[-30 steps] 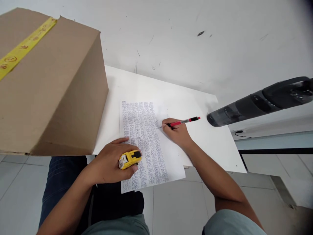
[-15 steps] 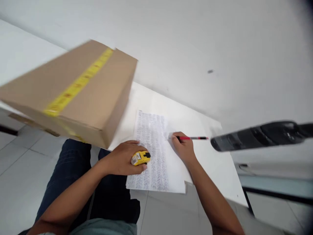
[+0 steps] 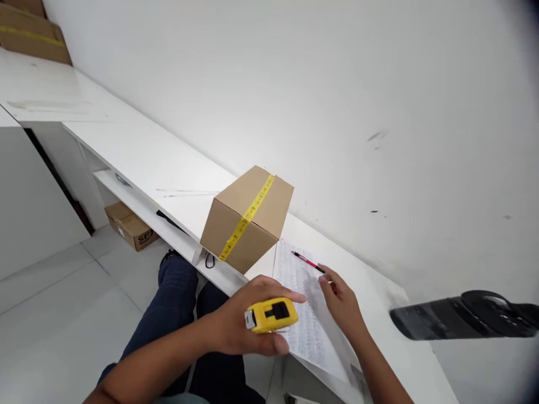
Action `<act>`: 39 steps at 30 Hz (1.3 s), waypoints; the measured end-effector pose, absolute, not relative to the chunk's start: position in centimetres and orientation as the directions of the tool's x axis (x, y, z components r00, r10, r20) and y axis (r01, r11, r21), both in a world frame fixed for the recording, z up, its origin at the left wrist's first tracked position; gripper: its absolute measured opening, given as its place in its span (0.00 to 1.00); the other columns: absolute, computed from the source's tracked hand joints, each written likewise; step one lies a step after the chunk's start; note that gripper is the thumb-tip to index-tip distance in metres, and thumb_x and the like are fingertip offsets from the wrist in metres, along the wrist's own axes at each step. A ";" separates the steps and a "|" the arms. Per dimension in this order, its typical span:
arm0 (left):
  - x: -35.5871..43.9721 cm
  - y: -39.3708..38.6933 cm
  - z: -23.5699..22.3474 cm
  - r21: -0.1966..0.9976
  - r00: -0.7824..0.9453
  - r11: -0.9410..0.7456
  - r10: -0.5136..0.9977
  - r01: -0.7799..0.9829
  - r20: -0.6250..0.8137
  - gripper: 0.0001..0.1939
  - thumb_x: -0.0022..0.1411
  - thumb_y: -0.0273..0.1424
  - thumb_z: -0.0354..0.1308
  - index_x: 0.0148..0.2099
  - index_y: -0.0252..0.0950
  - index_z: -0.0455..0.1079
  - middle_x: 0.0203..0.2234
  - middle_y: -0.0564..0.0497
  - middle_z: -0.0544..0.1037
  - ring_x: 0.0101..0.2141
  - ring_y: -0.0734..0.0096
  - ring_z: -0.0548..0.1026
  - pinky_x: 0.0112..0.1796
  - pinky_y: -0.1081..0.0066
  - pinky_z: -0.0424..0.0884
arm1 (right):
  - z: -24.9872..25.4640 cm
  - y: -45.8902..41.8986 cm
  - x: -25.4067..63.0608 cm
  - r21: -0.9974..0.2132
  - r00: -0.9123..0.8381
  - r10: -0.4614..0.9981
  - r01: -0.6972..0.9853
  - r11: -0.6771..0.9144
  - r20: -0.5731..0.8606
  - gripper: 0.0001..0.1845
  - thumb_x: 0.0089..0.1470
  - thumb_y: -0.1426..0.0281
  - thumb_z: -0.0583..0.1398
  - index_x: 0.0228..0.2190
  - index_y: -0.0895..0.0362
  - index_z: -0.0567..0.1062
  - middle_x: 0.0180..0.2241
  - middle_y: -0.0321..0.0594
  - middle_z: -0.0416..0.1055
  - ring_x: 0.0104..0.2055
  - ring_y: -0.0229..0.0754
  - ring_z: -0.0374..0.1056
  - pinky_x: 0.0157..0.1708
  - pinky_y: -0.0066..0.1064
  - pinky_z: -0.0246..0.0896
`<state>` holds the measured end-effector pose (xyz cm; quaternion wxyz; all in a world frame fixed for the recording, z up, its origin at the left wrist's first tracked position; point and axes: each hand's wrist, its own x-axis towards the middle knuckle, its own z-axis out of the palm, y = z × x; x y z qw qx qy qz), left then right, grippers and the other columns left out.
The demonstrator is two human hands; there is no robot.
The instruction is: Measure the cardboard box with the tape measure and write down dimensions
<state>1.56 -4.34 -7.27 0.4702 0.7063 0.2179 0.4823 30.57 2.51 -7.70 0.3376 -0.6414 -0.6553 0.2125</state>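
Note:
My left hand (image 3: 252, 317) is closed around a yellow and black tape measure (image 3: 273, 315), raised above the near edge of the paper. Below it lies a printed sheet (image 3: 309, 331) with dense rows of small marks. A red and black pen (image 3: 308, 261) rests over the upper part of the sheet. My right hand (image 3: 339, 294) is at the pen's near end, thumb and index finger slightly parted; its other fingers are curled and partly hidden. Just beyond the sheet stands a brown cardboard box (image 3: 263, 207) with yellow printed tape.
The long white tabletop (image 3: 138, 146) runs along a scuffed white wall (image 3: 337, 112). A black bottle (image 3: 442, 317) stands at the right. Underneath is a shelf (image 3: 126, 185), with another carton (image 3: 130, 224) on the floor. More boxes (image 3: 33, 36) sit at the far left.
The view has swung left and the box appears farther away. The pen has turned from between my writing fingers to lie left of my right hand. My left hand has lifted the tape measure.

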 end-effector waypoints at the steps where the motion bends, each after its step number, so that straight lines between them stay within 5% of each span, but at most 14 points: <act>1: 1.1 -4.9 -7.1 0.829 0.402 -0.553 0.741 -0.087 0.537 0.45 0.51 0.63 0.66 0.63 0.43 0.67 0.57 0.39 0.76 0.59 0.49 0.71 0.62 0.49 0.64 | -7.1 0.7 28.9 -0.806 -0.049 0.992 0.579 0.125 0.119 0.26 0.59 0.51 0.59 0.55 0.48 0.74 0.40 0.44 0.75 0.32 0.48 0.69 0.39 0.45 0.69; 4: 0.6 -5.5 -7.0 0.750 0.344 -0.661 0.706 0.007 0.619 0.47 0.50 0.66 0.63 0.64 0.44 0.65 0.66 0.37 0.65 0.68 0.44 0.60 0.66 0.44 0.56 | -5.7 -4.5 23.2 -0.975 -0.396 0.913 0.146 0.168 0.098 0.40 0.49 0.40 0.65 0.59 0.43 0.70 0.48 0.46 0.75 0.40 0.51 0.73 0.38 0.41 0.71; 7: 0.1 -5.5 -7.3 0.678 0.253 -0.722 0.687 0.136 0.681 0.52 0.50 0.68 0.59 0.68 0.42 0.59 0.70 0.32 0.55 0.70 0.42 0.56 0.64 0.44 0.61 | -4.3 -7.0 18.5 -0.998 -0.451 0.891 0.016 0.062 0.048 0.35 0.44 0.43 0.71 0.50 0.45 0.74 0.41 0.42 0.76 0.39 0.48 0.73 0.38 0.37 0.70; 11: -3.2 -6.3 -6.7 0.418 0.292 -0.840 0.520 0.345 0.803 0.45 0.59 0.59 0.61 0.69 0.44 0.52 0.51 0.39 0.78 0.49 0.56 0.80 0.47 0.58 0.78 | -2.6 -6.6 16.3 -0.998 -0.467 0.884 -0.054 -0.040 -0.010 0.29 0.43 0.48 0.74 0.41 0.50 0.75 0.31 0.35 0.72 0.31 0.39 0.67 0.32 0.29 0.66; 14: -6.3 -7.5 -5.0 0.223 0.435 -0.865 0.429 0.449 0.792 0.27 0.71 0.39 0.59 0.67 0.46 0.56 0.34 0.51 0.83 0.30 0.69 0.81 0.31 0.69 0.73 | -1.8 -6.3 16.0 -0.998 -0.482 0.876 -0.030 -0.048 -0.027 0.26 0.45 0.52 0.74 0.41 0.51 0.75 0.31 0.34 0.71 0.30 0.37 0.65 0.31 0.28 0.65; 19: -10.0 -7.7 -3.0 0.021 0.459 -0.811 0.352 0.585 0.816 0.21 0.69 0.27 0.59 0.62 0.47 0.65 0.35 0.52 0.84 0.31 0.68 0.80 0.31 0.66 0.71 | -0.2 -5.9 15.9 -0.997 -0.442 0.895 0.020 0.069 0.053 0.25 0.49 0.57 0.73 0.47 0.49 0.78 0.39 0.38 0.76 0.38 0.42 0.72 0.37 0.32 0.72; 24: -15.4 -0.7 -2.4 0.115 0.001 -0.496 0.228 0.861 0.974 0.11 0.68 0.32 0.59 0.52 0.44 0.70 0.40 0.47 0.78 0.40 0.63 0.77 0.40 0.62 0.76 | 1.4 -2.5 17.8 -0.908 -0.072 0.919 0.138 0.395 0.388 0.32 0.49 0.58 0.73 0.55 0.46 0.76 0.50 0.42 0.76 0.47 0.48 0.74 0.46 0.40 0.75; 27: -17.9 4.6 -1.3 0.264 -0.240 -0.446 0.109 0.855 0.965 0.16 0.67 0.35 0.61 0.55 0.41 0.68 0.51 0.42 0.71 0.40 0.66 0.76 0.36 0.64 0.77 | 1.3 0.1 19.0 -0.801 0.131 0.800 0.246 0.546 0.585 0.31 0.51 0.58 0.72 0.56 0.45 0.75 0.52 0.41 0.76 0.49 0.48 0.74 0.49 0.43 0.73; 29: -18.7 7.1 -0.7 0.286 -0.210 -0.477 0.207 0.831 0.956 0.15 0.67 0.36 0.60 0.55 0.41 0.70 0.55 0.41 0.69 0.40 0.68 0.76 0.37 0.65 0.77 | 0.9 1.3 19.5 -0.757 0.156 0.760 0.338 0.559 0.631 0.28 0.53 0.58 0.70 0.56 0.45 0.76 0.52 0.41 0.76 0.49 0.48 0.73 0.48 0.44 0.73; 35: -18.6 8.0 -0.9 0.378 -0.054 -0.599 0.487 0.706 0.872 0.08 0.68 0.36 0.60 0.45 0.41 0.78 0.41 0.49 0.78 0.40 0.69 0.77 0.39 0.68 0.77 | 0.0 1.9 19.1 -0.651 0.088 0.726 0.526 0.548 0.682 0.25 0.56 0.61 0.68 0.55 0.48 0.78 0.44 0.42 0.78 0.38 0.45 0.72 0.32 0.38 0.70; 39: -17.9 6.8 -0.9 0.329 0.115 -0.668 0.529 0.667 0.841 0.10 0.68 0.36 0.61 0.50 0.44 0.78 0.48 0.48 0.78 0.49 0.65 0.77 0.50 0.63 0.76 | 0.5 2.2 18.6 -0.618 0.030 0.715 0.529 0.582 0.699 0.24 0.57 0.64 0.67 0.56 0.46 0.77 0.44 0.41 0.78 0.39 0.44 0.72 0.32 0.37 0.70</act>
